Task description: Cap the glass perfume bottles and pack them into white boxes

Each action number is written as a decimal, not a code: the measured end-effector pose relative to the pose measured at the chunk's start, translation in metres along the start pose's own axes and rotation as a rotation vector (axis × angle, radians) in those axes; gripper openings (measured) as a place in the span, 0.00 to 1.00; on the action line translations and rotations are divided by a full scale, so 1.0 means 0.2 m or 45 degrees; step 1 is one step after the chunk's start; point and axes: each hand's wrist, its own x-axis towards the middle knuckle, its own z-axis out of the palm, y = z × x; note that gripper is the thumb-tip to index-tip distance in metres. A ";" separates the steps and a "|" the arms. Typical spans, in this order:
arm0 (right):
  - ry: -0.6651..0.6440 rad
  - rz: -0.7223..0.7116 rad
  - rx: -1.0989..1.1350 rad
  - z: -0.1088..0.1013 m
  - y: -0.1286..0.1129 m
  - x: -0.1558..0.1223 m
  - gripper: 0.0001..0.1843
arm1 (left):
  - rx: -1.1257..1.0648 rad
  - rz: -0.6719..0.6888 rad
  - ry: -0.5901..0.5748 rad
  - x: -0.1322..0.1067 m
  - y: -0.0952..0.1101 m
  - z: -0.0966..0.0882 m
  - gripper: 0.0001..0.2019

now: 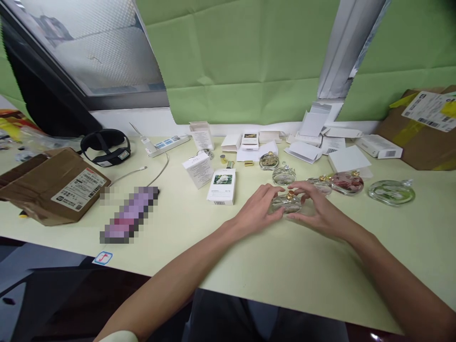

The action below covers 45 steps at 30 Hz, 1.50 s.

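Note:
A clear glass perfume bottle [287,204] with a gold neck stands on the table between my two hands. My left hand [257,210] curves around its left side, with thumb and fingers gripping the glass. From the right, my right hand [318,211] holds the other side, its index finger near the gold top and its thumb low by the base. Just behind is another clear bottle [284,175]. A red-tinted bottle [347,183] lies to the right of my right hand, and a green one [392,192] farther right. A small flowered box [222,186] lies left of my left hand.
Opened white cartons [304,151] crowd the back of the table [249,266]. A small gold cap [248,163] lies among them. Brown cardboard boxes stand left [67,185] and right [420,133]. A pixelated phone-like object [130,216], black headset [106,147] and power strip [167,145] lie left.

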 end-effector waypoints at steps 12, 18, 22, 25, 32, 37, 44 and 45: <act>0.063 -0.014 -0.133 0.04 0.03 0.00 0.25 | 0.000 0.059 0.054 0.00 -0.03 -0.02 0.30; 0.156 -0.075 -0.174 0.05 0.05 0.00 0.22 | 0.120 0.171 -0.032 0.00 -0.03 -0.03 0.27; 0.174 -0.078 -0.181 0.06 0.04 0.00 0.21 | 0.125 0.152 -0.054 0.00 -0.03 -0.04 0.26; 0.183 -0.061 -0.168 0.05 0.03 0.00 0.20 | 0.092 0.168 -0.052 0.00 -0.04 -0.04 0.26; 0.191 -0.033 -0.158 0.05 0.02 0.00 0.19 | 0.024 0.166 -0.022 0.00 -0.05 -0.03 0.25; 0.195 -0.030 -0.147 0.05 0.02 0.00 0.17 | 0.024 0.158 0.021 0.00 -0.07 -0.02 0.24; 0.176 -0.039 -0.174 0.06 0.03 -0.01 0.18 | 0.179 0.153 0.034 -0.01 -0.04 -0.02 0.23; 0.174 -0.044 -0.177 0.07 0.03 -0.01 0.18 | 0.216 0.146 0.038 -0.01 -0.03 -0.02 0.24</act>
